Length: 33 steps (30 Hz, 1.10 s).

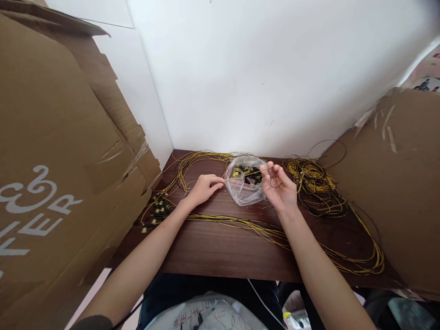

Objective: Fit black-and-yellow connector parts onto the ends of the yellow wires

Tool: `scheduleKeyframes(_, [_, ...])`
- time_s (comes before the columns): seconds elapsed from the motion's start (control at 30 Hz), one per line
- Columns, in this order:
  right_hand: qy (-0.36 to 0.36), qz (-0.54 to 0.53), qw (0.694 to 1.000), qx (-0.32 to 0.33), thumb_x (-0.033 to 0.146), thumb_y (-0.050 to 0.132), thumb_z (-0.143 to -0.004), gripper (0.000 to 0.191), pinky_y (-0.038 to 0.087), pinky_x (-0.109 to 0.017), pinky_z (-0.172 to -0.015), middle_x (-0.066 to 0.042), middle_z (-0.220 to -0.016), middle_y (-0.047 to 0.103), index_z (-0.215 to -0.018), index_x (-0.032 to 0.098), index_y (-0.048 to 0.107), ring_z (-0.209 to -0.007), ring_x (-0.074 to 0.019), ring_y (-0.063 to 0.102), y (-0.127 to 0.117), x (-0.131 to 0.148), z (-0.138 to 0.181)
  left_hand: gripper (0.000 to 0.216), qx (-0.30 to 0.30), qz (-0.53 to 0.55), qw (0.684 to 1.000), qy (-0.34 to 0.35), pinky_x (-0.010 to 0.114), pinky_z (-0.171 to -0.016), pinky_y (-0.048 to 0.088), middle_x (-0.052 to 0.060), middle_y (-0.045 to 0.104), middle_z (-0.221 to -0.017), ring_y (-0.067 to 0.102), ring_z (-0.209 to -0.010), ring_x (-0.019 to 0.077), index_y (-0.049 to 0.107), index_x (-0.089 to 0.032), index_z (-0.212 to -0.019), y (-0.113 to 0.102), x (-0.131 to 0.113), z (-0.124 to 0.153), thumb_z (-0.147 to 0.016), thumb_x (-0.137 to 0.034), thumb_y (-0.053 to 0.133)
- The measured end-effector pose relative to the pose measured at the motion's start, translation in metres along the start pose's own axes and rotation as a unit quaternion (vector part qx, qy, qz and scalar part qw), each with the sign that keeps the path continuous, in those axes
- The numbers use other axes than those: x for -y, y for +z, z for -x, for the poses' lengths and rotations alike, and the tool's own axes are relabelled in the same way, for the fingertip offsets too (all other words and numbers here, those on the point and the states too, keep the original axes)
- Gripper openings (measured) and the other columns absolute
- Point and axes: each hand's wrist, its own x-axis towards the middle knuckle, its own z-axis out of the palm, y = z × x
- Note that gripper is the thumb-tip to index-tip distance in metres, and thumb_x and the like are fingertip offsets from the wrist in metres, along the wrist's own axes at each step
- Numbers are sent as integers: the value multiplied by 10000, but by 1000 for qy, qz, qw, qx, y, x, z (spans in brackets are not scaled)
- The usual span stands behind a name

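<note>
A thin yellow wire [245,174] runs taut between my two hands above the table. My left hand [206,187] pinches one part of it between thumb and fingertips. My right hand [281,185], palm turned up, grips the wire farther along, and a dark strand loops by its fingers. Behind and below the wire sits an open clear plastic bag [242,197] holding many small black and yellow connectors [252,178]. To the left of my left forearm lie several black connectors [160,208] with pale yellowish ends, attached to wires.
A tangled coil of yellow and black wire [309,178] lies at the right. A long wire bundle [240,223] crosses the brown table [220,256]. Cardboard walls [68,114] flank both sides, and a white wall [240,82] stands behind.
</note>
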Motion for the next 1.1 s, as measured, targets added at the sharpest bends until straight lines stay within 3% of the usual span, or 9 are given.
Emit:
scheduleKeyframes(0.1, [4, 19, 1000, 1, 286, 658, -755, 37, 540, -149, -640, 56, -912, 700, -737, 261, 678, -913, -104, 647, 0, 2, 0, 187, -4, -4, 1000, 0, 236, -660, 401, 35, 679, -779, 564, -674, 128, 711, -165, -905, 0, 0, 0, -820, -216, 552])
scheduleKeyframes(0.2, [23, 103, 994, 31, 325, 656, -760, 97, 545, -219, -651, 7, -868, 703, -761, 230, 676, -773, -126, 666, 6, -2, 3, 175, -10, 1, 1000, -3, 239, -675, 417, 39, 692, -802, 588, -697, 136, 713, -162, -866, 0, 0, 0, -815, -214, 554])
scheduleKeyframes(0.3, [75, 212, 971, 77, 381, 650, -765, 195, 543, -306, -702, -51, -857, 705, -816, 193, 668, -741, -171, 671, 13, -14, 6, 168, -22, 16, 1000, -11, 240, -712, 434, 41, 706, -840, 617, -750, 146, 709, -161, -853, 0, -2, 0, -811, -202, 551])
scheduleKeyframes(0.4, [120, 301, 939, 118, 444, 627, -768, 276, 510, -361, -801, -77, -914, 698, -831, 178, 662, -852, -205, 658, 16, -31, 8, 172, -29, 21, 999, -9, 242, -741, 439, 48, 710, -874, 629, -789, 151, 704, -154, -859, 0, -2, 1, -817, -196, 543])
scheduleKeyframes(0.6, [9, 499, 848, 176, 423, 523, -838, 272, 410, -381, -924, -65, -965, 680, -798, 185, 649, -961, -210, 602, 12, -53, 1, 199, -35, 1, 999, 25, 249, -750, 437, 53, 695, -873, 611, -788, 146, 697, -160, -873, 1, 0, 3, -852, -216, 507])
scheduleKeyframes(0.73, [-50, 565, 801, 193, 346, 483, -858, 229, 362, -384, -964, -68, -1075, 646, -778, 199, 639, -1063, -220, 556, 10, -59, -9, 186, -24, -17, 999, 34, 262, -747, 436, 52, 688, -839, 597, -782, 155, 698, -163, -861, 1, 1, 4, -847, -216, 520])
scheduleKeyframes(1.1, [-36, 531, 844, 74, 449, 486, -791, 302, 406, -332, -839, -60, -877, 651, -755, 173, 604, -859, -194, 577, -9, -78, -74, 185, -15, -43, 997, 67, 279, -762, 441, 58, 649, -819, 564, -784, 157, 691, -156, -837, 2, -3, 8, -848, -207, 513])
